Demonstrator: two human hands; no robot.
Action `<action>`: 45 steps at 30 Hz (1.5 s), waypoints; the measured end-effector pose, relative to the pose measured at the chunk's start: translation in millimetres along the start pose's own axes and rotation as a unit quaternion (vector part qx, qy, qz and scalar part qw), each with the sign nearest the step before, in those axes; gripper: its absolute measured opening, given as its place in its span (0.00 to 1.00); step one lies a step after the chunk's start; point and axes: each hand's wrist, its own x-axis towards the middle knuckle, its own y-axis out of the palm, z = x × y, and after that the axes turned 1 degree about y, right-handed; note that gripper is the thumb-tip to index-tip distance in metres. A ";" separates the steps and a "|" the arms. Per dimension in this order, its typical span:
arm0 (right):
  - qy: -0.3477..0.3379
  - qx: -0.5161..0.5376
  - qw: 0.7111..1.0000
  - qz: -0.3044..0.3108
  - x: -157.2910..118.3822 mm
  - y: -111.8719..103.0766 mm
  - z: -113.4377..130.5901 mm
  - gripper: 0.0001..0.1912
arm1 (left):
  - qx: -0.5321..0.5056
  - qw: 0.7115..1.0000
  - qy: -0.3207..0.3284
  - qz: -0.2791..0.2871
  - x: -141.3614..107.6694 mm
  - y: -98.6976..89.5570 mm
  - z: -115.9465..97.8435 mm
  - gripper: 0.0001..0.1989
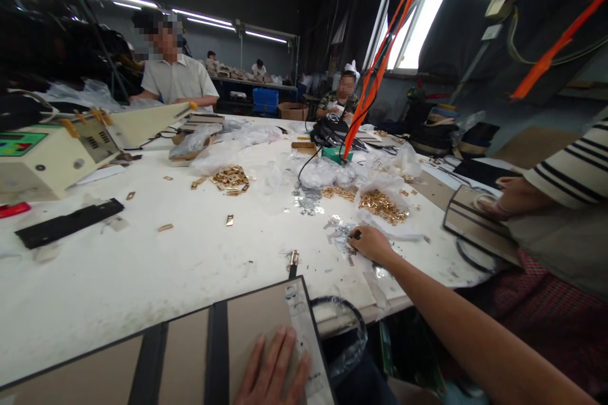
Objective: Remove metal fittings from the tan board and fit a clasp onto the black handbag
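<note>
My left hand (273,370) lies flat, fingers stretched, on a beige bag panel (185,348) with black straps and dark edging at the table's front. A strap tab with a gold metal buckle (294,259) sticks out past the panel's far edge. My right hand (373,243) reaches out over the table, its fingers bent together at a scatter of small silvery metal plates (338,231). What the fingertips hold, if anything, is too small to make out. Just beyond that hand lies a heap of small gold fittings (384,205) on clear plastic.
More gold pieces (230,178) lie mid-table. A cream machine (42,161) and a black strip (70,223) are at the left. Orange strips (375,69) hang above. At the right, a person in a striped sleeve (570,168) holds another panel (479,221). Other people sit beyond.
</note>
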 end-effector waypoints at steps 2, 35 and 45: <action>0.003 -0.007 1.000 0.000 1.8 0.4 -0.6 0.12 | 0.001 1.000 0.004 0.002 0.0 -0.8 0.2 0.24; -0.023 0.175 0.978 0.110 -101.4 -37.4 43.2 0.10 | -0.281 0.910 -0.133 0.276 25.4 -67.2 -15.2 0.50; 0.017 0.365 0.914 0.177 -205.6 40.0 94.3 0.09 | -0.256 0.930 -0.121 0.235 19.2 -61.4 -21.5 0.54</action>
